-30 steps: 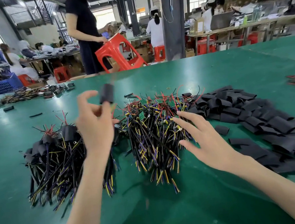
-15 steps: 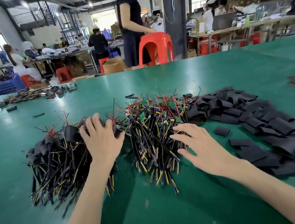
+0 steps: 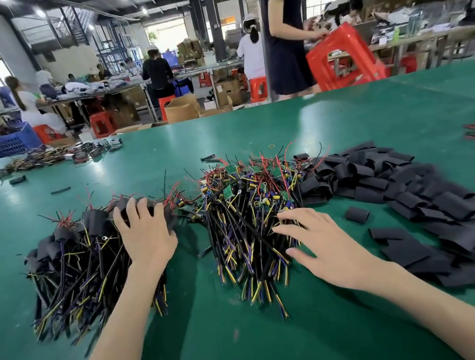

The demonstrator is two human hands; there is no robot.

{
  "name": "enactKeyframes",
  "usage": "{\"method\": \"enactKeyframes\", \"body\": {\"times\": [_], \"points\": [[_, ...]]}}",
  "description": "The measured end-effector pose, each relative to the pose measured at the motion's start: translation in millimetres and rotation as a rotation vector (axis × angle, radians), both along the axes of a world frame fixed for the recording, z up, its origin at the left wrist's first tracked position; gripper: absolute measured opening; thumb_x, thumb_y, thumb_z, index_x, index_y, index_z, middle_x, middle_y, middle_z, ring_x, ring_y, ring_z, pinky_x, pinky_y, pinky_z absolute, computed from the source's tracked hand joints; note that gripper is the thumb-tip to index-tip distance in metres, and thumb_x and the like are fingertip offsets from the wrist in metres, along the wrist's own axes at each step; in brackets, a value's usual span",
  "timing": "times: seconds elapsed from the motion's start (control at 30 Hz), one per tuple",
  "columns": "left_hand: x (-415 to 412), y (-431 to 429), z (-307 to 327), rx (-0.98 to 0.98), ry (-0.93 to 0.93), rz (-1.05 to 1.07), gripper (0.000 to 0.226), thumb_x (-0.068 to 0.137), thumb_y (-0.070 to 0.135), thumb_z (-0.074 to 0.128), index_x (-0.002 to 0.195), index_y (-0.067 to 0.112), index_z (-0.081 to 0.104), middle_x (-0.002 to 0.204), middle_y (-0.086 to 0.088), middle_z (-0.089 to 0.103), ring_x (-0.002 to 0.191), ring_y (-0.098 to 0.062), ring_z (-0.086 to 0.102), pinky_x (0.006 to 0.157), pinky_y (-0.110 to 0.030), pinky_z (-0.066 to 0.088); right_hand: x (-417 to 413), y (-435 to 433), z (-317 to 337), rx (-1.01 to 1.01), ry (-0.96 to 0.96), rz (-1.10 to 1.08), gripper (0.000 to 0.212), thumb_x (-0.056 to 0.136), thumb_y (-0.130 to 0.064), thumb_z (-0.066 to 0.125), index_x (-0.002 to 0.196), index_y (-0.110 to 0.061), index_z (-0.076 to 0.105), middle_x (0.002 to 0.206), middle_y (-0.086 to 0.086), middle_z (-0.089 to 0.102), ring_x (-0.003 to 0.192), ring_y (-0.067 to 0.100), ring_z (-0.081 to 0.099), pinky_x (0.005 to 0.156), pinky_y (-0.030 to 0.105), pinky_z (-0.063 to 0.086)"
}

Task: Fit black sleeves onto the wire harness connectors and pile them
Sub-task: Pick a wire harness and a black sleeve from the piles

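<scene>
Evidently your left hand [image 3: 146,236] lies flat, gripping nothing, settling the sleeved pile [image 3: 74,263]; your right hand [image 3: 328,246] spreads empty fingers [image 3: 294,216] over the bare harnesses [image 3: 241,219], likely choosing one.

We've got bare green bench [image 3: 254,354] along the near edge, and a narrow lane runs between the sleeved pile [image 3: 75,269] and the unsleeved harnesses [image 3: 243,228]. Loose black sleeves [image 3: 414,185] crowd the right side; the far middle lies open.
</scene>
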State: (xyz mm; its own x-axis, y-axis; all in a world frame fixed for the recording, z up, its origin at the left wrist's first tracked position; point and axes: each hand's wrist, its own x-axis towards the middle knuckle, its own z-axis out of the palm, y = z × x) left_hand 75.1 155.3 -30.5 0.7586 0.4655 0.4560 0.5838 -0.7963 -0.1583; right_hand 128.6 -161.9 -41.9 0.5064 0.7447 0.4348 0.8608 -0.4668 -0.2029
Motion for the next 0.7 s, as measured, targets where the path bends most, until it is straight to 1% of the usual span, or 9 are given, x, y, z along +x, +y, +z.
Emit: {"method": "enactKeyframes", "body": {"times": [0.07, 0.1, 0.17, 0.23, 0.33, 0.4, 0.5, 0.6, 0.7], "points": [[5, -4, 8, -0.069, -0.015, -0.059, 0.066, 0.074, 0.032, 0.067, 0.136, 0.021, 0.045, 0.146, -0.014, 0.034, 0.141, -0.029, 0.015, 0.112, -0.054, -0.011, 0, 1, 1, 0.005, -0.008, -0.005, 0.037, 0.093, -0.025, 0.055, 0.130, -0.024, 0.052, 0.142, -0.007, 0.037, 0.133, 0.010, 0.027, 0.107, 0.024, 0.014], [10, -9, 13, -0.132, -0.072, -0.116, 0.065, 0.075, 0.027, 0.064, 0.137, 0.021, 0.044, 0.146, -0.013, 0.035, 0.141, -0.028, 0.018, 0.113, -0.050, -0.010, 0, 2, 2, 0.005, -0.013, -0.010, 0.037, 0.093, -0.025, 0.055, 0.129, -0.024, 0.052, 0.142, -0.007, 0.038, 0.133, 0.011, 0.027, 0.107, 0.024, 0.015], [24, -16, 23, -0.282, -0.139, -0.226, 0.056, 0.080, 0.019, 0.058, 0.135, 0.018, 0.047, 0.140, -0.011, 0.044, 0.133, -0.027, 0.033, 0.114, -0.043, 0.012, 1, 1, 3, 0.006, -0.019, -0.029, 0.036, 0.093, -0.024, 0.055, 0.129, -0.023, 0.053, 0.141, -0.006, 0.039, 0.133, 0.012, 0.028, 0.107, 0.026, 0.016], [37, -26, 31, -0.445, -0.002, -0.276, 0.040, 0.088, 0.019, 0.052, 0.128, 0.014, 0.053, 0.129, -0.011, 0.056, 0.121, -0.029, 0.050, 0.104, -0.040, 0.037, 2, 0, 4, 0.017, -0.011, -0.045, 0.036, 0.092, -0.023, 0.056, 0.128, -0.022, 0.054, 0.139, -0.005, 0.041, 0.132, 0.013, 0.030, 0.107, 0.028, 0.018], [44, -37, 35, -0.447, 0.148, -0.293, 0.015, 0.088, 0.012, 0.048, 0.079, 0.008, 0.059, 0.098, -0.017, 0.067, 0.097, -0.034, 0.061, 0.087, -0.038, 0.049, 3, -4, 6, 0.021, 0.000, -0.071, 0.034, 0.093, -0.024, 0.055, 0.127, -0.024, 0.054, 0.138, -0.008, 0.041, 0.131, 0.009, 0.029, 0.105, 0.025, 0.017], [45, -39, 38, -0.463, 0.111, -0.290, 0.018, 0.085, 0.007, 0.051, 0.069, 0.005, 0.060, 0.085, -0.017, 0.068, 0.086, -0.033, 0.063, 0.085, -0.038, 0.051, 4, -4, 8, 0.018, 0.001, -0.087, 0.034, 0.093, -0.025, 0.054, 0.127, -0.026, 0.054, 0.138, -0.010, 0.041, 0.131, 0.008, 0.028, 0.105, 0.025, 0.017], [41, -39, 45, -0.550, -0.006, -0.305, 0.021, 0.084, 0.005, 0.053, 0.071, 0.006, 0.069, 0.085, -0.014, 0.070, 0.080, -0.029, 0.063, 0.082, -0.032, 0.051, 5, -5, 10, 0.035, 0.006, -0.114, 0.033, 0.093, -0.024, 0.054, 0.126, -0.025, 0.054, 0.136, -0.009, 0.042, 0.129, 0.009, 0.030, 0.103, 0.024, 0.017], [33, -44, 59, -0.606, -0.212, -0.339, 0.021, 0.087, 0.004, 0.050, 0.085, 0.005, 0.071, 0.098, -0.011, 0.070, 0.094, -0.029, 0.062, 0.088, -0.034, 0.048, 5, -5, 11, 0.071, 0.006, -0.166, 0.032, 0.092, -0.020, 0.055, 0.123, -0.022, 0.057, 0.131, -0.007, 0.046, 0.125, 0.012, 0.035, 0.099, 0.025, 0.021], [27, -55, 73, -0.694, -0.399, -0.429, 0.017, 0.092, 0.007, 0.052, 0.098, 0.005, 0.067, 0.098, -0.008, 0.069, 0.093, -0.025, 0.063, 0.091, -0.035, 0.047, 5, -5, 13, 0.125, 0.036, -0.231, 0.027, 0.091, -0.015, 0.055, 0.117, -0.019, 0.061, 0.122, -0.005, 0.052, 0.118, 0.015, 0.043, 0.095, 0.030, 0.029]]}}
